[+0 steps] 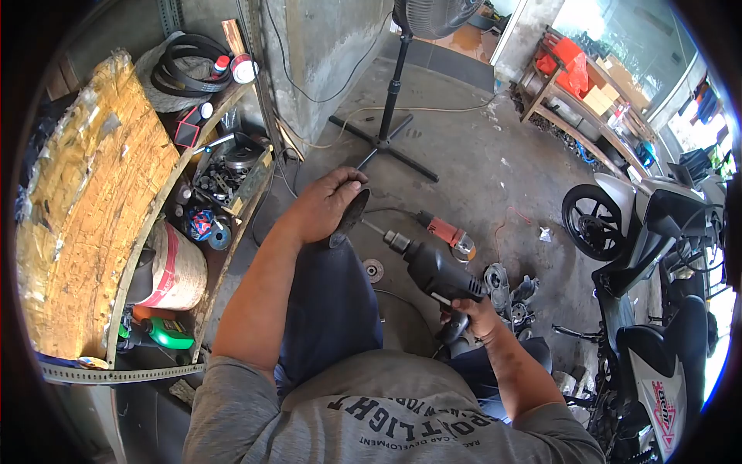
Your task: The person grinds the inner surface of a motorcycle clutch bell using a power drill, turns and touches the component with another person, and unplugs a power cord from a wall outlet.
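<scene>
My left hand (331, 203) grips a dark, curved metal part (352, 216) above my left knee, its fingers bent over the top edge. My right hand (470, 315) is wrapped round the handle of a black power drill (433, 271). The drill points up and to the left, and its long bit (373, 226) ends close to the dark part; whether they touch I cannot tell. Beyond the drill, a red angle grinder (444, 234) lies on the floor. A round disc (373, 271) lies on the floor between my knee and the drill.
A black fan stand (384, 145) stands ahead. On the left, a shelf (174, 182) holds belts, a parts tray and a white bucket (179, 267). Metal parts (498, 286) lie right of the drill. A motorcycle (657, 332) stands at the right, with a wooden bench (572, 116) behind.
</scene>
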{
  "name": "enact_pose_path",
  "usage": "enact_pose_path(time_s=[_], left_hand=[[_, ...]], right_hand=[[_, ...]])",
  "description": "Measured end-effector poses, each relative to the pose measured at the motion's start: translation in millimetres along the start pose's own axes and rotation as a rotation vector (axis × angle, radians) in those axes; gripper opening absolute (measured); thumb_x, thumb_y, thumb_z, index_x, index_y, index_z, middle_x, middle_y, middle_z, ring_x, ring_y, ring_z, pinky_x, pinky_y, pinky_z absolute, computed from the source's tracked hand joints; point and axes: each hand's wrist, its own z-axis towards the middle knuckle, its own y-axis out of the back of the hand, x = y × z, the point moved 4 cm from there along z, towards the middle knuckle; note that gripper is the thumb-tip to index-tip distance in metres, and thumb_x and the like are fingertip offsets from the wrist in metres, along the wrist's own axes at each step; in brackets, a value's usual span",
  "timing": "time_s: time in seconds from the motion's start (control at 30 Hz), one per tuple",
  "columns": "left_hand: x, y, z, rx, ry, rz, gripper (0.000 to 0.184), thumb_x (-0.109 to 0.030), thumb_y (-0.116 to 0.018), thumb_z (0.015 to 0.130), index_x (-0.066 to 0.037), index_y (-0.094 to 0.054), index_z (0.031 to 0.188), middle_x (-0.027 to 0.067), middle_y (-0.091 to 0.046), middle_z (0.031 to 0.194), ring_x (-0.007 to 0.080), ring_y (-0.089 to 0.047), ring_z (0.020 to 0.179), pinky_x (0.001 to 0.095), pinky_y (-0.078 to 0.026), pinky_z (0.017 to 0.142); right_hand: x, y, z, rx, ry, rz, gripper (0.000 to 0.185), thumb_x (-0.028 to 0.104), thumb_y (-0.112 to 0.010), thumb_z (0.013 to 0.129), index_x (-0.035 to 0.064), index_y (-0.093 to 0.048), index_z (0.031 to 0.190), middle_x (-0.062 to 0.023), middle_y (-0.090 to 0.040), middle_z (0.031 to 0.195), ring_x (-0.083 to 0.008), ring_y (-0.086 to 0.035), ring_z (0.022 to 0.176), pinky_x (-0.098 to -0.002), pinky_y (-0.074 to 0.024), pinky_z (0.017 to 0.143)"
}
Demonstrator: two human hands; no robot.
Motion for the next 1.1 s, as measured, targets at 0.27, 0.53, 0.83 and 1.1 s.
enact_pose_path(time_s=[0.27, 0.53, 0.83, 1.1], left_hand=[[7, 2, 3, 0.018, 0.000, -0.057, 0.026, -0.022, -0.050, 0.102, -0.011, -0.064, 0.120, 0.0005, -0.063, 0.097, 0.0121, -0.053, 0.083, 0.0268, -0.044, 0.076], [-2, 1, 2, -0.001, -0.032, -0.019, 0.025, -0.021, -0.050, 0.102, -0.012, -0.064, 0.120, 0.0007, -0.064, 0.097, 0.0117, -0.053, 0.082, 0.0265, -0.044, 0.074], [5, 3, 1, -0.015, -0.023, -0.067, 0.026, -0.021, -0.050, 0.101, -0.011, -0.064, 0.121, 0.0009, -0.064, 0.098, 0.0116, -0.054, 0.083, 0.0266, -0.044, 0.075], [1, 5, 0, -0.009, 0.005, -0.020, 0.026, -0.022, -0.049, 0.101, -0.011, -0.064, 0.120, 0.0015, -0.064, 0.100, 0.0126, -0.055, 0.085, 0.0269, -0.044, 0.078]], right_hand=[[0, -6, -1, 0.101, -0.043, 0.090, 0.039, -0.007, -0.065, 0.081, -0.0034, -0.058, 0.120, -0.0148, -0.065, 0.091, -0.0254, -0.062, 0.068, -0.0363, -0.0552, 0.063], [-5, 6, 1, 0.027, -0.025, 0.054, 0.042, -0.002, -0.065, 0.081, -0.0045, -0.056, 0.122, -0.0163, -0.064, 0.092, -0.0281, -0.062, 0.071, -0.0400, -0.0555, 0.063], [3, -15, -5, 0.067, -0.078, 0.041, 0.041, 0.000, -0.066, 0.081, -0.0046, -0.057, 0.121, -0.0170, -0.064, 0.093, -0.0291, -0.062, 0.073, -0.0417, -0.0557, 0.065], [-18, 21, 5, 0.034, -0.081, 0.133, 0.047, -0.007, -0.067, 0.080, -0.0013, -0.055, 0.125, -0.0146, -0.065, 0.100, -0.0252, -0.061, 0.073, -0.0395, -0.0550, 0.062]])
